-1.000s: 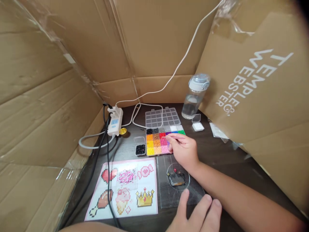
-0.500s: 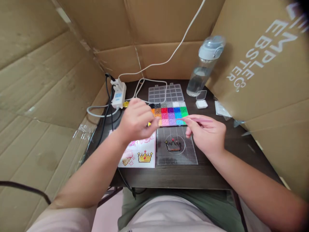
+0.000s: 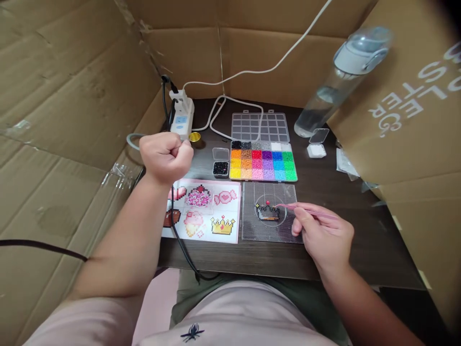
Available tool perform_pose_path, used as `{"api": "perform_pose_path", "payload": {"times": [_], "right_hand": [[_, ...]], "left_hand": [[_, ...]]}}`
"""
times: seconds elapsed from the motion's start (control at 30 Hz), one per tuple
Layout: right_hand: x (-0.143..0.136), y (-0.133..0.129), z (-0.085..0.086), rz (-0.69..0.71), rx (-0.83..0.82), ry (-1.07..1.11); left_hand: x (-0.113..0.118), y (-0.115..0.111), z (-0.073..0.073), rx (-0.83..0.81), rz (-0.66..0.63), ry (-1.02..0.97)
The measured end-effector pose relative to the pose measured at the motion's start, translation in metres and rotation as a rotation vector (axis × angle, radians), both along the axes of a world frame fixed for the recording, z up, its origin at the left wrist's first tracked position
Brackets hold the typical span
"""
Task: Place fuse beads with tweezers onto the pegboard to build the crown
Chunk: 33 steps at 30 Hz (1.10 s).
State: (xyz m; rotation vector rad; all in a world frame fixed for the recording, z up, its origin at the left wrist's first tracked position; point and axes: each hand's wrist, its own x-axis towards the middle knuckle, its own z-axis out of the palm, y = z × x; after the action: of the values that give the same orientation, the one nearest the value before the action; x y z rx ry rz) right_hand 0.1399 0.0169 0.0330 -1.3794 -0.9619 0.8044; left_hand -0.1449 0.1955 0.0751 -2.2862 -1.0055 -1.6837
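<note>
My right hand (image 3: 326, 235) pinches pink tweezers (image 3: 313, 210), whose tip reaches the crown of small beads (image 3: 268, 212) on a clear pegboard (image 3: 248, 233). The crown has a dark outline, a red bead on top and a yellowish left tip. Whether the tweezers hold a bead is too small to tell. My left hand (image 3: 165, 156) is closed in a fist, raised over the left of the table; its inside is hidden. Below it lies a pattern sheet (image 3: 209, 235) with a printed yellow crown (image 3: 222, 225) and other sweets.
Behind the pegboard sits an open bead box (image 3: 267, 163) sorted by colour. Beside it are a small case of black beads (image 3: 220, 168) and a gold cup (image 3: 195, 139). A power strip (image 3: 182, 120), water bottle (image 3: 334, 81), white case (image 3: 317, 150), cables and cardboard walls surround them.
My right hand has brought the tweezers from the bead box down to the bead crown. My left hand has moved left, away from the box, uncovering the black-bead case. The view has shifted.
</note>
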Motion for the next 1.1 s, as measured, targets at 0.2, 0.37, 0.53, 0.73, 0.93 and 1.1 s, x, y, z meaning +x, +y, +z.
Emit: {"api": "perform_pose_path", "payload": {"times": [0.2, 0.37, 0.53, 0.73, 0.93, 1.1], "right_hand": [[-0.003, -0.002, -0.005, 0.016, -0.021, -0.039], [-0.004, -0.005, -0.01, 0.029, 0.012, -0.138], [-0.001, -0.005, -0.011, 0.062, 0.052, -0.254], [0.001, -0.004, -0.008, 0.1, 0.055, -0.295], [0.003, -0.009, -0.006, 0.064, 0.103, -0.303], [0.007, -0.025, -0.004, 0.001, 0.127, -0.383]], "left_hand": [[0.004, -0.001, -0.001, -0.052, 0.012, 0.015], [0.007, 0.006, -0.004, -0.021, -0.053, 0.074], [0.007, 0.015, -0.009, 0.039, -0.097, 0.119], [0.007, 0.013, -0.008, 0.049, -0.094, 0.128], [0.007, 0.016, -0.011, 0.066, -0.087, 0.097], [0.005, 0.018, -0.014, 0.085, -0.108, 0.128]]}}
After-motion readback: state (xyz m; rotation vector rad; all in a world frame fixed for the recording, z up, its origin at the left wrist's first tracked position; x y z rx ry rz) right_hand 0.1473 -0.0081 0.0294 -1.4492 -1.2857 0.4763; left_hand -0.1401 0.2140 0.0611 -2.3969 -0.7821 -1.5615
